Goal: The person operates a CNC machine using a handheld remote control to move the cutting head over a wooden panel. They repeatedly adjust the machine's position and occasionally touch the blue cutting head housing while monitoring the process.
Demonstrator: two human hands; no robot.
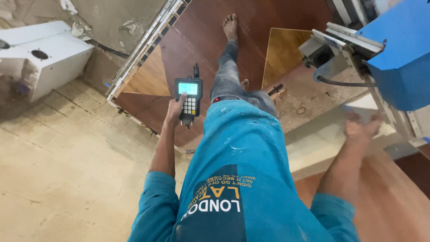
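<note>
Brown wood-veneer sheets (pixel 188 40) fill the upper middle of the view, lying flat w/ a lighter tan panel (pixel 283 51) at about 1 o'clock and a metal rail (pixel 148 42) running diagonally along their left edge. Pale floor boards (pixel 62 170) take up the lower left, 7 to 9 o'clock. A blue machine housing (pixel 401 49) sits at 2 o'clock w/ a grey bracket and motor block (pixel 322 51) just beside it, a black cable hanging below. A white box (pixel 49 54) w/ a round hole is at 10 o'clock.

The person's teal shirt (pixel 242 179) fills the centre bottom; one leg in grey trousers (pixel 228 67) stretches up to 12 o'clock, bare foot (pixel 230 26) on the veneer.

Right hand (pixel 362 127) at 3 o'clock is blurred, near the pale board (pixel 313 143) below the machine; can't tell if its grip is apart or together, nor if it touches anything.

Left hand (pixel 175 110), just left of centre, grip clamped around a black handheld controller (pixel 188 101): lit screen on top, keypad below, thumb resting at the keypad's left side. Controller is held upright over the veneer, just left of the leg.
</note>
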